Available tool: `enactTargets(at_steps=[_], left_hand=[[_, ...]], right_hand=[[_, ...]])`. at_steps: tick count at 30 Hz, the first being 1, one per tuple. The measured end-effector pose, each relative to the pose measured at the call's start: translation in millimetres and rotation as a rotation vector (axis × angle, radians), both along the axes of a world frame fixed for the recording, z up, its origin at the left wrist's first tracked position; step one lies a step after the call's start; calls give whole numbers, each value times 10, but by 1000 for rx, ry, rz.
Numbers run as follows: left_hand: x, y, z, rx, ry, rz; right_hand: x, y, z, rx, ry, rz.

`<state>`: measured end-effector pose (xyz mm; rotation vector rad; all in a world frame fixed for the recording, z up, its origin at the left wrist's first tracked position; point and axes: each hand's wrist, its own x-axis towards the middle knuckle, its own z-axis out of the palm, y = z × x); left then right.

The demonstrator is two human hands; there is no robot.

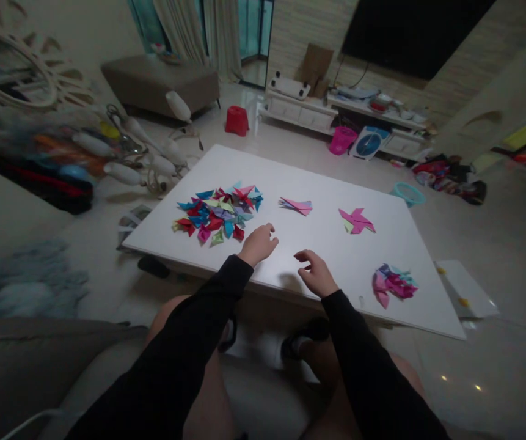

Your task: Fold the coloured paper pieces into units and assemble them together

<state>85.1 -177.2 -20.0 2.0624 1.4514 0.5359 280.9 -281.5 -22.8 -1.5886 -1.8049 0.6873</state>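
Note:
My left hand hovers near the front edge of the white table, fingers loosely bent and apart, with nothing in them. To its left lies a pile of folded paper pieces in red, blue, pink, purple and green. Just beyond that hand are some flat pink and bluish paper strips or folds. My right hand is half curled, thumb and fingers apart, and empty. Farther right sits a pink paper pinwheel with a light green part. A smaller heap of folded paper, pink, purple and pale blue, rests at the right front.
Beyond the table are a red stool, a pink bucket, a box fan and a low white TV cabinet. A turquoise basin stands off the right side. A lamp with several white shades is at the left.

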Motion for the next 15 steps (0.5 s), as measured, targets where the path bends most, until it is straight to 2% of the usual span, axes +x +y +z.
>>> enactTargets(at_steps=[3, 8, 13, 15], left_hand=[[-259, 143, -28, 7, 128, 108], [-622, 408, -24, -38, 321, 314], [-787, 531, -129, -175, 352, 348], [-804, 539, -175, -166, 257, 347]], right_hand=[[-159, 131, -84, 59, -114, 99], [-163, 274, -92, 62, -188, 102], [-80, 236, -133, 53, -211, 104], [-35, 188, -130, 58, -226, 114]])
